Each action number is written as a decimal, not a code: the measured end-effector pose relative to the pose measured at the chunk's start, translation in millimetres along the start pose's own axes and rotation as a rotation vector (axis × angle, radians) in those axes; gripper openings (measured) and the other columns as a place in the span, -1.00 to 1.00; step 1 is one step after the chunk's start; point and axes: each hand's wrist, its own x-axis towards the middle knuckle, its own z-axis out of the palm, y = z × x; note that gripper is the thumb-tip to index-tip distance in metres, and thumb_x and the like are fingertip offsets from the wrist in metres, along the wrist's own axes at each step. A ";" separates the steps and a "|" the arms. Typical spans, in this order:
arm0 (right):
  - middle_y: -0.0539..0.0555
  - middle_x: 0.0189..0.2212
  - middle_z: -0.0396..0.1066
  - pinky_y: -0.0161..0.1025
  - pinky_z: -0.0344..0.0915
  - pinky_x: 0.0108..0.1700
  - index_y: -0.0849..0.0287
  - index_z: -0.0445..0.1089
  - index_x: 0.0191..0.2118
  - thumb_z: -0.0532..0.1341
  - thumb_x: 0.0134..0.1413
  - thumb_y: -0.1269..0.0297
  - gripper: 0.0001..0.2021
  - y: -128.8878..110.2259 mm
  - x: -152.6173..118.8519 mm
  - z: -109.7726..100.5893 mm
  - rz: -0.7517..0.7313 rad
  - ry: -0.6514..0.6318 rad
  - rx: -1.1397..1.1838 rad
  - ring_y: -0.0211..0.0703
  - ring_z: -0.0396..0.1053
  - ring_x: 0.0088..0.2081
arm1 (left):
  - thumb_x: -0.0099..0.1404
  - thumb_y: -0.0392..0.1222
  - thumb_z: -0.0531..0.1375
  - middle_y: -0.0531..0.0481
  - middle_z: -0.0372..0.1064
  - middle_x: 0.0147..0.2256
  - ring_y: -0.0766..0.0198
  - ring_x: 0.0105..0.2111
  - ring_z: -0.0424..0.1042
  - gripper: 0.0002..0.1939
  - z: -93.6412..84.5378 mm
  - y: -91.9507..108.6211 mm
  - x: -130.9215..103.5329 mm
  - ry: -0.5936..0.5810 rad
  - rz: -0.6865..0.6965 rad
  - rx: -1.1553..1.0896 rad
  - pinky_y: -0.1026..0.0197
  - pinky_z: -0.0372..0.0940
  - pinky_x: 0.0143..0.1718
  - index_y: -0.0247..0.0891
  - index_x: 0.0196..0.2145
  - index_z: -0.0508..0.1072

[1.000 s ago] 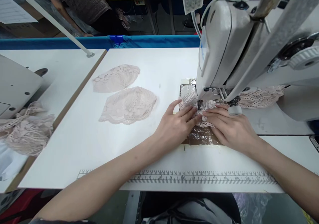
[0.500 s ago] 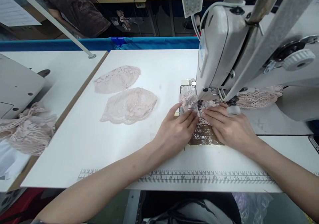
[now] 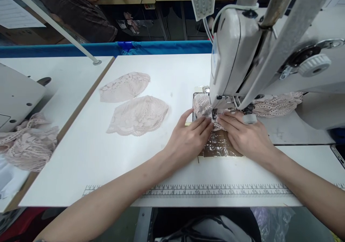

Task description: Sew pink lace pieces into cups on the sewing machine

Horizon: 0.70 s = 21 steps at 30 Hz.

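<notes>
Pale pink lace fabric [image 3: 201,105] lies bunched under the presser foot [image 3: 214,114] of a white sewing machine [image 3: 229,55]. My left hand [image 3: 190,136] rests on the lace just left of the needle area, its fingers laid flat and the thumb spread away. On the other side, my right hand [image 3: 244,132] lies with outstretched fingers on the lace, close to the foot; its thumb is hidden. Both sets of fingertips press the cloth down. More pink lace [image 3: 279,105] trails behind the foot, under the machine arm.
Two pale lace cup pieces [image 3: 125,87] [image 3: 138,114] lie on the white table [image 3: 145,170] at left. A printed ruler [image 3: 210,191] runs along the front edge. Further left are a lace heap [image 3: 33,145] and another machine [image 3: 18,96]. A person [image 3: 78,12] is beyond the blue cloth edge [image 3: 167,47].
The view has shifted slightly. Both hands stay beside the presser foot, and a little less lace shows in front of it. The person in the background has moved an arm into view.
</notes>
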 end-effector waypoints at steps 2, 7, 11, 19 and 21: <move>0.15 -0.02 0.47 0.12 0.30 0.12 0.27 0.41 0.05 0.10 0.15 0.53 -0.64 -0.1 -0.4 -0.9 -0.030 -0.003 -0.003 0.03 0.42 -0.03 | 0.38 -0.36 0.03 -0.17 0.45 -0.02 0.09 0.02 0.43 -0.69 0.2 -0.1 -0.6 0.008 0.022 0.015 -0.21 0.13 0.19 -0.32 0.00 0.45; 0.11 -0.06 0.49 0.10 0.33 0.11 0.26 0.45 -0.01 0.12 0.15 0.55 -0.68 -0.3 -2.6 -3.0 -0.077 0.033 0.011 0.02 0.44 -0.07 | 0.40 -0.36 0.03 -0.16 0.48 -0.05 0.15 -0.02 0.46 -0.73 -0.9 1.5 -0.8 0.028 0.040 0.056 -0.16 0.17 0.17 -0.34 -0.04 0.47; 0.11 -0.12 0.53 0.07 0.33 0.11 0.27 0.44 0.00 0.12 0.15 0.54 -0.68 -0.9 -3.1 -3.3 -0.056 0.044 -0.004 -0.01 0.46 -0.12 | 0.39 -0.36 0.05 -0.16 0.48 -0.07 0.14 -0.04 0.47 -0.74 -1.5 2.0 0.1 0.028 0.028 0.053 -0.15 0.18 0.17 -0.37 -0.05 0.46; 0.13 -0.20 0.55 0.09 0.27 0.15 0.28 0.43 0.01 0.13 0.17 0.49 -0.69 -0.2 -1.2 -2.9 -0.033 0.025 -0.007 -0.01 0.45 -0.10 | 0.40 -0.34 0.04 -0.16 0.47 -0.04 0.14 -0.02 0.46 -0.73 3.0 -1.8 0.9 0.031 0.018 0.057 -0.16 0.14 0.19 -0.37 -0.02 0.44; 0.12 -0.18 0.55 0.08 0.27 0.14 0.27 0.42 0.03 0.14 0.15 0.50 -0.67 0.5 -1.5 -0.3 -0.022 0.021 -0.003 -0.02 0.43 -0.07 | 0.40 -0.34 0.04 -0.19 0.45 -0.02 0.12 -0.01 0.45 -0.73 4.2 -2.7 1.0 0.026 0.011 0.050 -0.17 0.12 0.19 -0.39 -0.01 0.44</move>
